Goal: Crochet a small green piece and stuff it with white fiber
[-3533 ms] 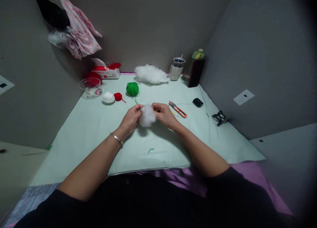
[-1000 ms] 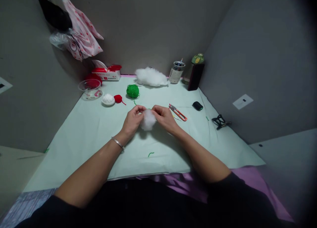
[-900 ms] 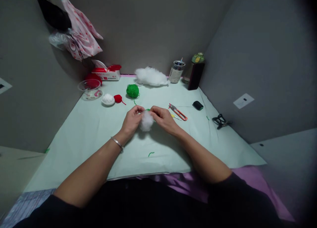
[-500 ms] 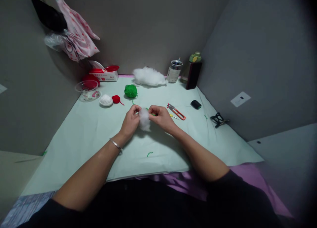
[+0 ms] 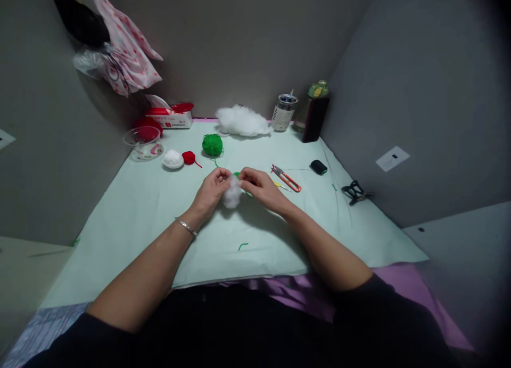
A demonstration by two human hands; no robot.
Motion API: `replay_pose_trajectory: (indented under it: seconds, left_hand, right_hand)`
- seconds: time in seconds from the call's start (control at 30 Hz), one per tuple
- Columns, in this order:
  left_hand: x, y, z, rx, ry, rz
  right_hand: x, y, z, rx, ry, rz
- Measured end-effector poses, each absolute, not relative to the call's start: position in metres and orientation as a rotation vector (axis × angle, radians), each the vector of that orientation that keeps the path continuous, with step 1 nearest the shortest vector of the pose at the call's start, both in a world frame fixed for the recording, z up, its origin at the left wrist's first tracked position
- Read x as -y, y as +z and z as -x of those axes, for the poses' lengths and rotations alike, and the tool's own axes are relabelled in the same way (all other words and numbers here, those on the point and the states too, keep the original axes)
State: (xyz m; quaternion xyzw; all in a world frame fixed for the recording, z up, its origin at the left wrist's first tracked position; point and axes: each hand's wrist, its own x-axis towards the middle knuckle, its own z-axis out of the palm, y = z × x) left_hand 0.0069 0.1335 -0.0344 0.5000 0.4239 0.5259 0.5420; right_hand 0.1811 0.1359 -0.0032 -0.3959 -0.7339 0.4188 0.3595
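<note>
A small tuft of white fluff (image 5: 232,195) hangs between my two hands over the pale green table cover. My left hand (image 5: 212,191) pinches it from the left, a silver bangle on the wrist. From the right, my right hand (image 5: 261,188) has its thumb and fingers closed on the tuft's upper edge. A bit of green yarn work (image 5: 237,174) peeks out between the hands, mostly hidden by the fingers. Beyond them lies a ball of green yarn (image 5: 212,145), its loose strand running toward my hands.
Orange-handled snips (image 5: 287,178) and a yellow-handled hook (image 5: 281,186) lie right of my hands. A big fluff pile (image 5: 242,121), a can (image 5: 284,113) and a phone (image 5: 315,119) stand at the back. White yarn (image 5: 173,158), red yarn (image 5: 189,157) and a clear tub (image 5: 142,144) are left.
The fluff between my hands looks smaller and more bunched. My right hand's fingers have shifted closer to my left hand. The whole view has moved slightly.
</note>
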Motion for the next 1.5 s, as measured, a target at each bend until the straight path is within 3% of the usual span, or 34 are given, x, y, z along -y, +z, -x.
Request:
replay_pose_trajectory:
  seconds: [0.37, 0.67, 1.1, 1.33, 1.5]
  left_hand:
    - [-0.131, -0.034, -0.011, -1.201, 1.461, -1.317]
    - [-0.125, -0.028, -0.011, -1.010, 1.286, -1.295]
    - [-0.135, -0.039, -0.005, -1.204, 1.431, -1.258]
    - [-0.133, -0.039, -0.009, -1.120, 1.443, -1.218]
    - [-0.131, -0.043, -0.015, -1.066, 1.413, -1.197]
  right_hand:
    - [-0.135, -0.010, -0.173, 1.860, 1.068, 1.066]
    - [-0.150, -0.025, -0.180, 1.787, 0.896, 1.223]
    - [-0.132, -0.010, -0.171, 1.992, 1.006, 1.050]
    - [-0.145, -0.003, -0.187, 1.867, 0.792, 1.068]
    - [-0.140, 0.005, -0.187, 1.546, 1.328, 0.803]
